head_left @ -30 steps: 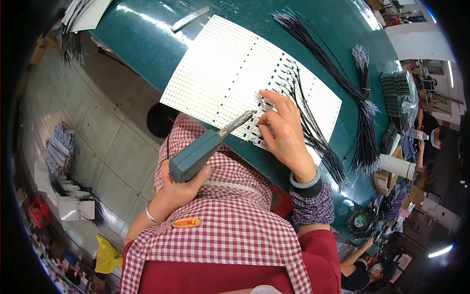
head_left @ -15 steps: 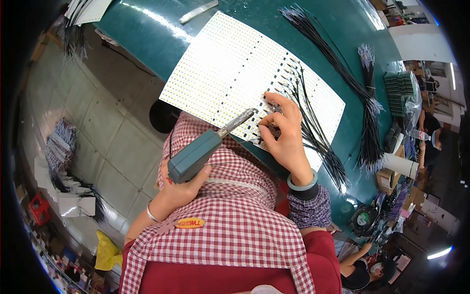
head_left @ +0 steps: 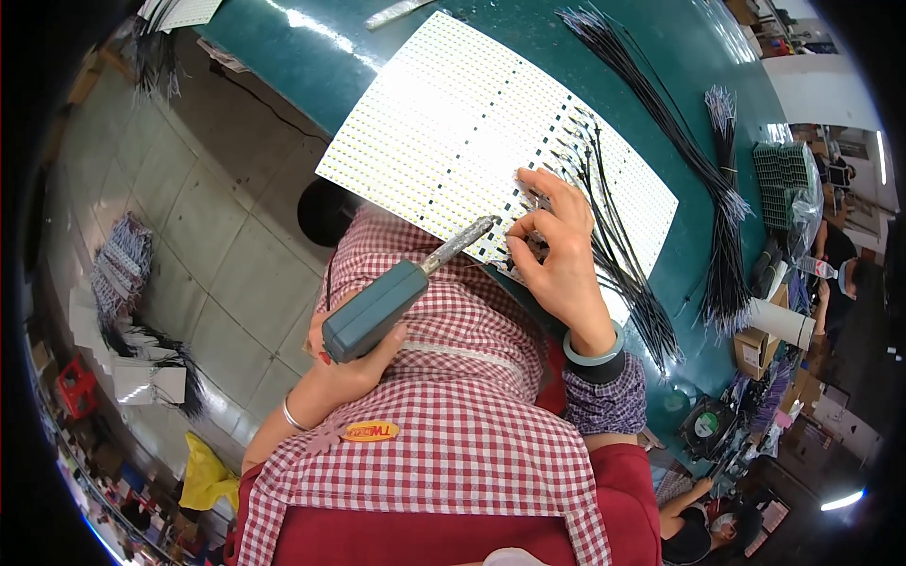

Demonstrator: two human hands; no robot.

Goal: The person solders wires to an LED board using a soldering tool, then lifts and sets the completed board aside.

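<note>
My left hand [head_left: 354, 370] is wrapped around the dark green body of a soldering gun [head_left: 377, 309]. Its metal shaft points up and right, with the tip over the lower edge of a white board [head_left: 406, 123] dotted with rows of small yellowish chips. Close to that tip, the thumb and index finger of my right hand [head_left: 568, 259] pinch the end of a thin wire, mostly covered by the fingers. The other fingers curve over the board. Several black wires [head_left: 612, 231] with bare ends attached along a row of dark pads trail across the board's right part.
Bundles of black wires [head_left: 725, 226] lie on the green table [head_left: 326, 80] to the right. Beyond them are stacked green parts [head_left: 781, 184], a white roll [head_left: 781, 323] and a fan [head_left: 706, 423]. A pale strip [head_left: 396, 13] sits at the far edge. Other people work at the right.
The whole view has shifted slightly, so things sit a little further right. The soldering gun's tip and my right hand's pinch stay close together at the board's lower edge.
</note>
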